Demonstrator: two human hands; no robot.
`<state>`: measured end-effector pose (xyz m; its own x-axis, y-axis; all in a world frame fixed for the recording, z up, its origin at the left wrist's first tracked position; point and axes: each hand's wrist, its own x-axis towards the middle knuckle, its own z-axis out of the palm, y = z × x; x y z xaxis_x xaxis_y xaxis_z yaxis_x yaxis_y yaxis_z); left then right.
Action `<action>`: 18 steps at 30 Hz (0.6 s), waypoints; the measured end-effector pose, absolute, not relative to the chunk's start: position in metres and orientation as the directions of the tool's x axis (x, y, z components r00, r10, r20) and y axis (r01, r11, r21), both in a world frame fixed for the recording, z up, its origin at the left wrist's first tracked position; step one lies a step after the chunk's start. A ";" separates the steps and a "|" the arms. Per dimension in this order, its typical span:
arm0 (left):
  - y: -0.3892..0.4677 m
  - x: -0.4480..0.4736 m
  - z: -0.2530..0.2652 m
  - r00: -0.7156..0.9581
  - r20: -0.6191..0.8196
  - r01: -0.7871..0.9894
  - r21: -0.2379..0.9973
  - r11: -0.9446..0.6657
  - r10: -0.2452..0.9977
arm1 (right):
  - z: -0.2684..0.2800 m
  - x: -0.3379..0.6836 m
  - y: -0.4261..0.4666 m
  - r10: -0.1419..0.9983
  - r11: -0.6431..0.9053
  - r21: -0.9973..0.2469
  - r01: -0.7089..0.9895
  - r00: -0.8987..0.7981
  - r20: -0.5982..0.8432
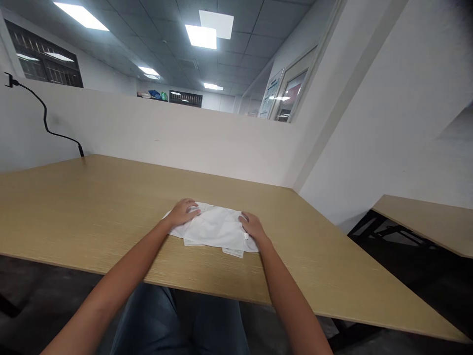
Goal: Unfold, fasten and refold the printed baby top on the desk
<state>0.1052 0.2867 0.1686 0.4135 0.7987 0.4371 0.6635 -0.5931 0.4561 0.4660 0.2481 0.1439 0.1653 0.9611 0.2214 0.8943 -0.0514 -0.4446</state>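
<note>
White-walled room with a tiled ceiling and panel lights (200,37); a low partition (192,133) closes the far side of a wood-grained tabletop (111,207).

Item: one white cloth (216,227), apparently a garment, lying on the tabletop near its front edge, between the two hands. Roughly flat, layered, lightly creased; two corners of an under layer project at the lower edge, and a small pale tag shows towards the right end.

Item: left hand (182,213), laid over the cloth's upper left part, fingers bent, thumb apart from them.

Item: right hand (253,227), at the cloth's right end, fingers curved over the margin. State of grip, both hands: in contact with the fabric; whether either pinches it or merely presses, cannot be told.

Step in hand, as judged: arranging or smoothing the layered fabric. Next move, as judged, calls for both ends held level and the projecting corners brought into line, lest the under layer stay crooked.

Surroundings: black gooseneck stand (45,116) at the far left corner, well apart from the cloth; second table (424,217) off to the right; blue jeans (151,315) below the front edge; blue and green goods (157,93) beyond the partition, too small to identify. Obstructions: none seen beside the cloth; the hands themselves cover parts of its two ends.
</note>
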 end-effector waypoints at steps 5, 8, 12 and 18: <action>0.297 0.090 0.172 0.134 0.435 0.828 0.444 -0.342 0.890 | 0.150 0.477 0.242 0.905 -0.161 -0.476 0.864 0.322 0.277; 0.302 0.083 0.166 0.024 0.403 0.861 0.457 -0.224 0.915 | 0.150 0.483 0.240 0.875 -0.227 -0.481 0.847 0.394 0.281; 0.304 0.079 0.160 -0.021 0.365 0.876 0.455 -0.159 0.931 | 0.146 0.484 0.242 0.868 -0.266 -0.492 0.829 0.428 0.253; 0.303 0.080 0.161 -0.018 0.342 0.869 0.471 -0.155 0.939 | 0.144 0.479 0.248 0.879 -0.234 -0.553 0.800 0.417 0.231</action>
<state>0.0796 0.3031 0.1608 -0.0180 0.9395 0.3421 0.8685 -0.1548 0.4709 0.4788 0.2476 0.1445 0.4170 0.8790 0.2311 0.7997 -0.2341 -0.5529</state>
